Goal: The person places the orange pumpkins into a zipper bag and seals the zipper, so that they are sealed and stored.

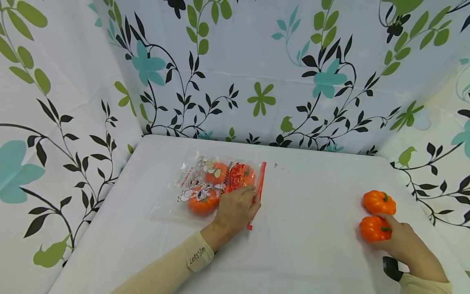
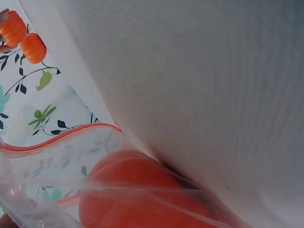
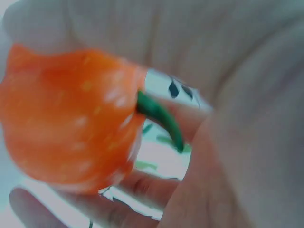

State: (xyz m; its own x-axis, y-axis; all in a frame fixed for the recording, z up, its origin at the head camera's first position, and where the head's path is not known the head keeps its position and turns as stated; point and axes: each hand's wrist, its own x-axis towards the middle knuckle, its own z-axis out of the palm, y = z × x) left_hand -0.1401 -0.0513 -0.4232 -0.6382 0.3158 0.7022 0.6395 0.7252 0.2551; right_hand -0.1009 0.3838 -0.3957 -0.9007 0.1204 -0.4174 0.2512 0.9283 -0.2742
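A clear zip bag (image 1: 205, 185) with cartoon print and a red zip edge lies on the table, several orange toy pumpkins inside it. My left hand (image 1: 235, 208) grips the bag beside that red edge; its fingertips are partly hidden. Through the film in the left wrist view, one bagged pumpkin (image 2: 137, 190) shows close up. At the right, my right hand (image 1: 405, 243) holds a small orange pumpkin (image 3: 71, 118) with a green stem, fingers and thumb curved round it. Just behind it sits another orange pumpkin (image 1: 379, 202).
A white cloth covers the table (image 1: 304, 228). Leaf-patterned curtains (image 1: 242, 73) hang behind it and along both sides. Small dark specks (image 1: 278, 165) mark the cloth right of the bag. A black wrist strap (image 1: 392, 268) is on the right arm.
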